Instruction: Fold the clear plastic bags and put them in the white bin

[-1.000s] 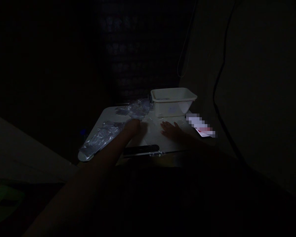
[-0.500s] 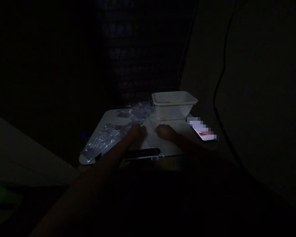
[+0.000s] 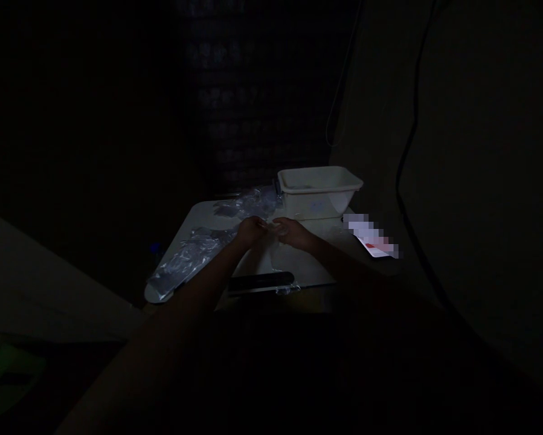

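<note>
Above the middle of a white tabletop (image 3: 314, 266), my left hand (image 3: 250, 231) and my right hand (image 3: 293, 233) are close together with fingers closed. Between them a small, thin piece of clear plastic (image 3: 276, 228) is pinched, one side in each hand. Its exact kind is too dim to make out. Crumpled clear plastic (image 3: 196, 257) lies left of my left hand. More clear plastic (image 3: 253, 202) is spread behind it, up to a white plastic tub (image 3: 319, 205).
A lit phone (image 3: 371, 238) lies at the table's right edge. A dark slot (image 3: 262, 281) runs along the front edge, with a scrap of clear plastic (image 3: 287, 290) beside it. A dark cable (image 3: 411, 127) hangs at right; a green object (image 3: 11, 377) stands low at left.
Both hands have risen slightly and drawn closer together. The clear plastic between them now shows bunched at the fingertips. The tub, phone and loose plastic look unmoved.
</note>
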`<state>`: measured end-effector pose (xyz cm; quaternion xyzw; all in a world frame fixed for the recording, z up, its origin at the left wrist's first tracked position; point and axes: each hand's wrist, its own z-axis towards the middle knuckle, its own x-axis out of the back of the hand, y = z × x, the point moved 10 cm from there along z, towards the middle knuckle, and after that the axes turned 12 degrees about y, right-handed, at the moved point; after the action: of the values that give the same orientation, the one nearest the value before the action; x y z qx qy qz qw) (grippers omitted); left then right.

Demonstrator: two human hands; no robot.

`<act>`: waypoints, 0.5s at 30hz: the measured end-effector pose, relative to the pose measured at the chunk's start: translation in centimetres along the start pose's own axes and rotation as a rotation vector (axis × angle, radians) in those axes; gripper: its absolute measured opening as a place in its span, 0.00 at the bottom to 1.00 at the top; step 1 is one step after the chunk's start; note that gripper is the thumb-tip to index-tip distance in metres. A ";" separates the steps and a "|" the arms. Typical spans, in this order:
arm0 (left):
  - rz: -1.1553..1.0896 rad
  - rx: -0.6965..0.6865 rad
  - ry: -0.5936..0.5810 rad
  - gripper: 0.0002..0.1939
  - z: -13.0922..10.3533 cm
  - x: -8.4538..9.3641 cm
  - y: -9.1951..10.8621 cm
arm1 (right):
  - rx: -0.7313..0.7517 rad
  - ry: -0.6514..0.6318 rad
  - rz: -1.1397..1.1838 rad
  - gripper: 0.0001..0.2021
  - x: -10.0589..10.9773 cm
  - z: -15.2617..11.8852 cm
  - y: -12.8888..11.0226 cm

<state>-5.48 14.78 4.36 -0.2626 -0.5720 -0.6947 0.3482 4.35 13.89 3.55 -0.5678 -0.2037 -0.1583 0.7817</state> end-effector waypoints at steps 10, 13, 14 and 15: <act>0.203 -0.001 -0.120 0.21 -3.2 -1.5 -0.1 | -0.334 0.085 0.333 0.06 2.2 -0.8 2.1; 0.356 -0.033 -0.253 0.26 -5.1 -2.7 -0.1 | -0.417 0.113 0.485 0.05 2.4 -1.1 2.7; 0.387 -0.028 -0.267 0.26 -5.5 -2.7 0.0 | -0.436 0.116 0.527 0.06 2.4 -1.1 2.8; 0.411 -0.025 -0.270 0.25 -5.8 -2.8 0.2 | -0.453 0.122 0.558 0.06 2.4 -1.1 3.0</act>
<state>-3.46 9.56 1.13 -0.4683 -0.5392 -0.5750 0.3992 8.00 13.72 1.95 -0.7497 0.0462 -0.0134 0.6600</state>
